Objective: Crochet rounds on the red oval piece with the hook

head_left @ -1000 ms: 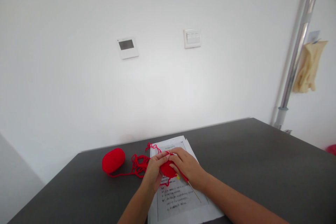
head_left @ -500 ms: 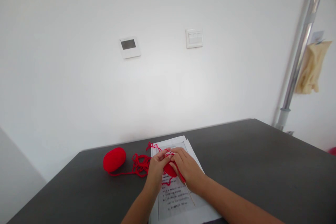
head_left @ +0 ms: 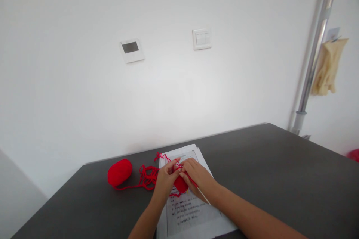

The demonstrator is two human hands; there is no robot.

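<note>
Red yarn work (head_left: 181, 185) hangs between my hands over the printed sheets. My left hand (head_left: 165, 179) pinches its upper left edge, with a strand of yarn raised near the index finger. Close beside it, my right hand (head_left: 198, 177) is closed on a thin pale knitting needle (head_left: 203, 196), whose end sticks out below the palm, slanting down to the right. Red yarn lies along the needle's upper part. The fingers hide the needle's tip. Left of my hands lies loose tangled yarn (head_left: 148, 176), joined by a strand to a red yarn ball (head_left: 119, 172).
Printed paper sheets (head_left: 193, 213) lie under my hands on the dark table (head_left: 252, 164). A white wall with a small screen panel (head_left: 131, 50) and a switch (head_left: 202, 39) rises behind. At the right stand a metal pipe (head_left: 314, 56) and a hanging beige cloth (head_left: 328, 67).
The needle's free end has swung up and to the right, closer to my right wrist. Both hands stay together at the yarn work. The view has shifted slightly.
</note>
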